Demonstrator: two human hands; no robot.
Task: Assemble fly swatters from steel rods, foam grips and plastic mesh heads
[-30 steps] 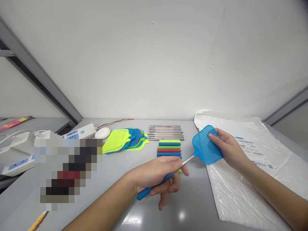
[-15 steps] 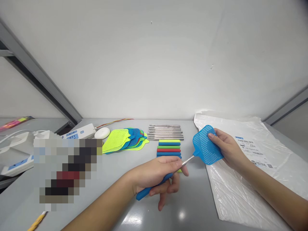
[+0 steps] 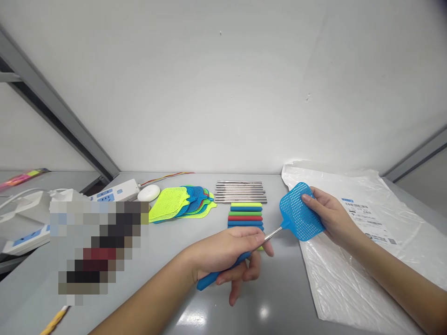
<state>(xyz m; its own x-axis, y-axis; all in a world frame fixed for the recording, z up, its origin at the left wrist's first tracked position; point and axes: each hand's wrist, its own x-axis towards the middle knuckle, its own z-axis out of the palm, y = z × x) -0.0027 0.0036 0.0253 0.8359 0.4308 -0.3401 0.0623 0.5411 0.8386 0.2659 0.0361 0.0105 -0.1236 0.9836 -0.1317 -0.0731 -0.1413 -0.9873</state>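
Observation:
A fly swatter with a blue perforated head [image 3: 296, 209], a metal rod [image 3: 273, 233] and a blue handle [image 3: 209, 280] is held between both hands. My left hand [image 3: 233, 253] pinches the rod between thumb and finger, and the handle passes under the palm. My right hand [image 3: 324, 209] grips the far edge of the head, thumb on top. Beyond my left hand lie several coloured handles [image 3: 245, 217] in a row, partly hidden by that hand. Metal rods [image 3: 240, 191] lie side by side behind them. Yellow-green and blue swatter heads [image 3: 171, 202] are piled to the left.
A white plastic mailing bag [image 3: 335, 279] with a label covers the right side of the grey table [image 3: 157, 260]. At the left are a power strip [image 3: 122, 190], a white round disc [image 3: 149, 192], cables and a pixelated blurred object [image 3: 101, 251]. A white wall rises behind.
Both hands keep their hold on the swatter. Its head has tilted or shifted down very slightly; nothing else has visibly moved.

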